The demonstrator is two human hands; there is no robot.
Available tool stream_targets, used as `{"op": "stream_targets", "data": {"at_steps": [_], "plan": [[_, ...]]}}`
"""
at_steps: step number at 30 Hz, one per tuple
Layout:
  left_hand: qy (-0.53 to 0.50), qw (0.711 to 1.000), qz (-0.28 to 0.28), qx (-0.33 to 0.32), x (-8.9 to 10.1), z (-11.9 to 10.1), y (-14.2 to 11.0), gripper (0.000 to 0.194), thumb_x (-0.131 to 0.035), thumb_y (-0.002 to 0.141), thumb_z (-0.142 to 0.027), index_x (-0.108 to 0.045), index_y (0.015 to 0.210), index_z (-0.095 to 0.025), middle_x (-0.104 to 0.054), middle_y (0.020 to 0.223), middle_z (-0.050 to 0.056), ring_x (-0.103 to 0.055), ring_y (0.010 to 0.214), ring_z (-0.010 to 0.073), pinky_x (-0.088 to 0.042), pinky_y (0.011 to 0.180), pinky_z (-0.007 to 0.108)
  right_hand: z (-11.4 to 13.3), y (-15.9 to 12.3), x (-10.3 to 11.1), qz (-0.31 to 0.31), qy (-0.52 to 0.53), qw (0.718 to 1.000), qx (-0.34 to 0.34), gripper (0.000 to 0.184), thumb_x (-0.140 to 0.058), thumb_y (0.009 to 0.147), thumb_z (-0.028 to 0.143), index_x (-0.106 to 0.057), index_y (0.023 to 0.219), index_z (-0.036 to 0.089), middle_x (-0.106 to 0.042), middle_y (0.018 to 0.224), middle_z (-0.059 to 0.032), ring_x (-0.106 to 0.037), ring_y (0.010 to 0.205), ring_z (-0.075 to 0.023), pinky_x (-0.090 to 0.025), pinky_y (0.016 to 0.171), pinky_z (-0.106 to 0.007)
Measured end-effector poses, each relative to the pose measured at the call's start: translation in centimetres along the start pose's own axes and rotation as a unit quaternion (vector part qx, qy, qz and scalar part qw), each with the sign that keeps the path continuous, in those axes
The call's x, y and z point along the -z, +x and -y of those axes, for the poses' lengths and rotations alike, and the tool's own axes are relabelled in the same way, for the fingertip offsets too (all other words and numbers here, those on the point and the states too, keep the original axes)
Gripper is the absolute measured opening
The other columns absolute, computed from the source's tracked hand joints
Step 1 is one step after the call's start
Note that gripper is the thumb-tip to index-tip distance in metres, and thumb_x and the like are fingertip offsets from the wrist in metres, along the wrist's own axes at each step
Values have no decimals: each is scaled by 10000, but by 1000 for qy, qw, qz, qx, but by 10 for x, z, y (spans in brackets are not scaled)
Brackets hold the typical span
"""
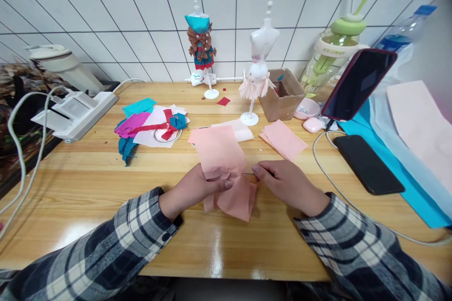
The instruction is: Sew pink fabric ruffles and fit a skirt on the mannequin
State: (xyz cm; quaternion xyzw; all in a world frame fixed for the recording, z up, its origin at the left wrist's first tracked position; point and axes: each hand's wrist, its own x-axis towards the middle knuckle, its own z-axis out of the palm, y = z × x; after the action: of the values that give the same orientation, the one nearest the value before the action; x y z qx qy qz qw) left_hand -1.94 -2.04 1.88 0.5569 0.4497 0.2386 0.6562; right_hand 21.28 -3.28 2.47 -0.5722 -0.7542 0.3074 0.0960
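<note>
Pink crepe paper [222, 148] is gathered at its middle in my left hand [203, 186], the thumb pressing on the folds. My right hand [282, 181] pinches a thin wire-like piece [248, 174] that runs to the gathered part from the right. From this view I cannot tell whether it is wire or a needle. Beyond the hands stands a white mini mannequin [259, 51] with a pale pink pleated skirt [256, 83]. Another mannequin [200, 42], dressed in blue, brown and red, is to its left. A stack of pink paper pieces [283, 140] lies past my right hand.
Coloured paper scraps [151, 124] lie at the left. A cardboard box [280, 99], a pink dish [306, 108] and a green-lidded bottle [332, 51] stand at the back right. A propped phone [358, 84], a flat black phone [369, 164] and a white cable [328, 176] are on the right.
</note>
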Motion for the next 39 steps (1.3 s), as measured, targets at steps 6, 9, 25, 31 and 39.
{"op": "stream_targets", "data": {"at_steps": [6, 9, 25, 31, 39], "plan": [[32, 999, -6, 18, -1, 0, 0, 369, -746, 732, -340, -659, 1040, -158, -716, 1098, 83, -639, 1061, 289, -512, 909, 408, 2, 0, -2, 9, -18, 1000, 8, 483, -307, 964, 487, -614, 710, 214, -653, 684, -9, -548, 643, -151, -261, 555, -276], [26, 1000, 8, -7, 0, 1, 1, 407, -726, 754, -296, -631, 1128, -167, -688, 1175, 80, -624, 1098, 278, -497, 939, 401, 2, 0, 0, 0, -19, 1000, -11, 511, -284, 965, 513, -631, 725, 223, -666, 695, -9, -561, 654, -158, -261, 559, -280], [49, 999, 6, 3, -3, 2, 0, 355, -716, 762, -336, -653, 1074, -178, -726, 1022, 57, -667, 959, 246, -547, 818, 352, 5, 0, -6, 24, -11, 1000, 12, 472, -297, 973, 493, -683, 863, 245, -702, 786, -19, -585, 710, -169, -269, 577, -278], [65, 998, -3, -25, -3, 6, 2, 331, -706, 768, -298, -645, 1065, -165, -702, 1100, 60, -647, 1005, 235, -521, 866, 345, 6, 0, -8, 9, -2, 1000, 4, 424, -336, 963, 494, -660, 837, 251, -688, 766, 5, -567, 695, -156, -255, 570, -270], [70, 997, -10, -24, -5, 5, 2, 330, -698, 766, -285, -645, 1067, -161, -698, 1109, 73, -640, 1028, 247, -509, 896, 369, 8, -1, -10, 8, -2, 1000, 0, 415, -353, 957, 494, -632, 796, 232, -678, 744, 2, -560, 683, -150, -253, 570, -267]]}}
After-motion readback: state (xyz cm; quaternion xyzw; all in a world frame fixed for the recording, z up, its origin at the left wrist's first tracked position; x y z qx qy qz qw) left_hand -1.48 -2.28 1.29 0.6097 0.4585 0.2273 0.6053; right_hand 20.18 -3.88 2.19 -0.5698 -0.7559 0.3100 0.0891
